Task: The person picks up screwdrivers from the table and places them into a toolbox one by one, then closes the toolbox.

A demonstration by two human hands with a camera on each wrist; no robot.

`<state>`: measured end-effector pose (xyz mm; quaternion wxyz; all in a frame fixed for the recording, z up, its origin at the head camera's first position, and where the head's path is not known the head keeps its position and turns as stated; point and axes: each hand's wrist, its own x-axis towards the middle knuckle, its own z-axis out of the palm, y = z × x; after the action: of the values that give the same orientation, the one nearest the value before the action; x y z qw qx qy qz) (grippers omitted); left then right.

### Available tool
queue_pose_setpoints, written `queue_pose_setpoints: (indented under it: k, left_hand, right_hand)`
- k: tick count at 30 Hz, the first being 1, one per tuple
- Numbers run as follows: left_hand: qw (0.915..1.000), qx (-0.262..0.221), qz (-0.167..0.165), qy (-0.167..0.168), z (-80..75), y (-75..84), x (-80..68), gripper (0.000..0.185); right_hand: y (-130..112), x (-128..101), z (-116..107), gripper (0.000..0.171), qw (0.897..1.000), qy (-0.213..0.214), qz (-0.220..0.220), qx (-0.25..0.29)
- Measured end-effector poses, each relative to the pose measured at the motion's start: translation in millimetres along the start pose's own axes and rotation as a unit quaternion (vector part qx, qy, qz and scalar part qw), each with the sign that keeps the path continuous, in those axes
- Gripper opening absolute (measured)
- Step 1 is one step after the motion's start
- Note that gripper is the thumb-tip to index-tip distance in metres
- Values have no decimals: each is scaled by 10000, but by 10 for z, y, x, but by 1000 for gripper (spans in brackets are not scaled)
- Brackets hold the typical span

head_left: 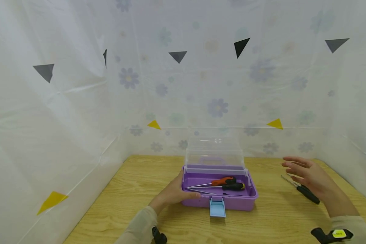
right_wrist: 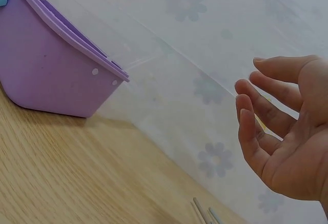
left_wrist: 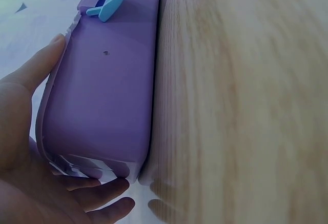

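A purple toolbox (head_left: 235, 203) stands on the table with its clear lid (head_left: 215, 152) raised at the back and its pale blue latch (head_left: 217, 207) hanging down in front. Inside lie an orange-and-black-handled screwdriver (head_left: 223, 181), a black-handled screwdriver with a yellowish end (head_left: 233, 186) and other thin metal shafts. My left hand (head_left: 173, 192) holds the box's left end, thumb over the front rim and fingers along the end wall (left_wrist: 92, 165). To the right, my right hand (head_left: 312, 178) hovers with loosely bent fingers and holds nothing. Below it lie black-handled screwdrivers (head_left: 308, 194), partly hidden by the hand.
Wood-grain table (head_left: 277, 223) extends around the box. White flower-print sheeting (head_left: 201, 84) closes off the back and both sides, with black and yellow triangles on it. The raised lid stands close in front of the back sheet.
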<state>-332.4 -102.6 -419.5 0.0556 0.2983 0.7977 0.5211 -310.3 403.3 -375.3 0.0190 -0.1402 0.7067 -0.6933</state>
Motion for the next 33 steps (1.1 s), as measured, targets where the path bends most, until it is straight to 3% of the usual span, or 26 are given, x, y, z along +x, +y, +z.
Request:
queue_pose_setpoints:
  k: [14,22,28,33]
  left_hand:
    - [10000,-16,-36,-6,1,15,-12,116]
    - [9999,-85,88,-72,-1,-3,9,115]
    - [9998,-173,103,-96,-2,0,5,115]
    - [9999,-149,19,-22,3,13,-17,116]
  right_hand:
    - [51,-56,-152,35,9999,33,111,116]
    - [72,-83,-210,31,9942,54,656,-853]
    - [84,-102,-278,25,9798,201,1050,-1693]
    - [80,-105,-298,39,9675,255,1289,-2162]
